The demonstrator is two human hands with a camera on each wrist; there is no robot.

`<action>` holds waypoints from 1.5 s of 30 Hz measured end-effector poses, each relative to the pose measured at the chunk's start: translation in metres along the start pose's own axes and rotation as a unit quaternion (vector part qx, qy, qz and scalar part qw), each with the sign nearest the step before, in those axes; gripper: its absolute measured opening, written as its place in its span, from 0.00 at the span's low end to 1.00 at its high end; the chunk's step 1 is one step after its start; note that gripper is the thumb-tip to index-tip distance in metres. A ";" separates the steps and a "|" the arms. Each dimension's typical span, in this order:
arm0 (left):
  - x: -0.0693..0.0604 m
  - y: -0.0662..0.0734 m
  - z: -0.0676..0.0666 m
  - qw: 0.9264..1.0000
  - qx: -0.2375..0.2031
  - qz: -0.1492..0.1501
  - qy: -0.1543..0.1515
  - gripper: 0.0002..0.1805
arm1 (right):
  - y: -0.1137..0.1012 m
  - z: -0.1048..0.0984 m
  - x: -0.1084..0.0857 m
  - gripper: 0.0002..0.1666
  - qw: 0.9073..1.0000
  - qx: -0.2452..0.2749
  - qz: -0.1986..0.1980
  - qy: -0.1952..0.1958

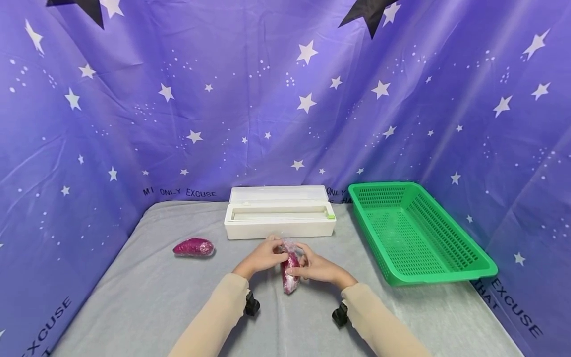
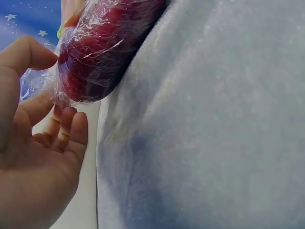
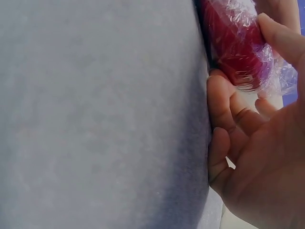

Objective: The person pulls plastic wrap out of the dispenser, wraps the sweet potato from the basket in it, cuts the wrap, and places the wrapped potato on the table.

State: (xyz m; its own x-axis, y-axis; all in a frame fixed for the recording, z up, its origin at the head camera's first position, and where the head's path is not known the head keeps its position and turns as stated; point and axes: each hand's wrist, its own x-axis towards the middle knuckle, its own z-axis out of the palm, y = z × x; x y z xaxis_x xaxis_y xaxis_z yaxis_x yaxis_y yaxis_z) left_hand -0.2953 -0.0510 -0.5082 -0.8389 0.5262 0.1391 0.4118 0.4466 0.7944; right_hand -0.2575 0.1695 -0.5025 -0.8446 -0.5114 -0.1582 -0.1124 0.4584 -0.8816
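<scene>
A long purple-red vegetable [image 1: 290,273], wrapped in crinkled clear film, lies on the cloth between both hands. At its far end, my left hand [image 1: 266,255] pinches the gathered film [image 2: 59,95] between thumb and fingers. My right hand [image 1: 318,267] grips the vegetable's side, its thumb on top and curled fingers [image 3: 221,95] low against the cloth. A second purple-red vegetable [image 1: 194,247], also in clear film, lies off to the left. Just beyond the hands stands a long white film dispenser box [image 1: 280,229] with its lid raised.
On the right, a green perforated basket [image 1: 387,263] stands on the grey cloth-covered table [image 1: 138,297]. The dispenser has a small bright green piece [image 1: 331,216] at its right end. A purple star-printed curtain [image 1: 250,99] encloses the back and sides.
</scene>
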 end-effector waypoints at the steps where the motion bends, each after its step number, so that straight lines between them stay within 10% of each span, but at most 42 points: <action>1: 0.000 -0.001 0.000 1.000 0.004 0.008 0.004 0.18 | 0.000 0.000 0.000 0.53 1.000 0.000 -0.002 0.000; 12: -0.007 0.011 -0.003 0.998 0.035 0.057 0.016 0.23 | 0.004 0.000 0.002 0.45 1.000 0.012 -0.013 -0.003; 27: -0.019 0.015 -0.007 0.994 0.059 0.079 -0.053 0.34 | 0.010 0.005 -0.001 0.39 0.998 -0.023 -0.051 0.022; 45: -0.019 0.012 0.000 0.994 0.058 0.095 -0.022 0.21 | 0.011 0.010 0.000 0.23 0.996 0.032 -0.088 0.016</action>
State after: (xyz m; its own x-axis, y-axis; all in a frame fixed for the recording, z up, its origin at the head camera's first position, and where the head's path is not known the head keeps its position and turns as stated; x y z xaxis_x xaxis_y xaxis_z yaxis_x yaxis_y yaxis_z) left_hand -0.2743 -0.0561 -0.5014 -0.7266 0.6391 0.2520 0.6021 0.4157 0.6817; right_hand -0.2539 0.1671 -0.5162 -0.8310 -0.5560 0.0136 -0.2269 0.3167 -0.9210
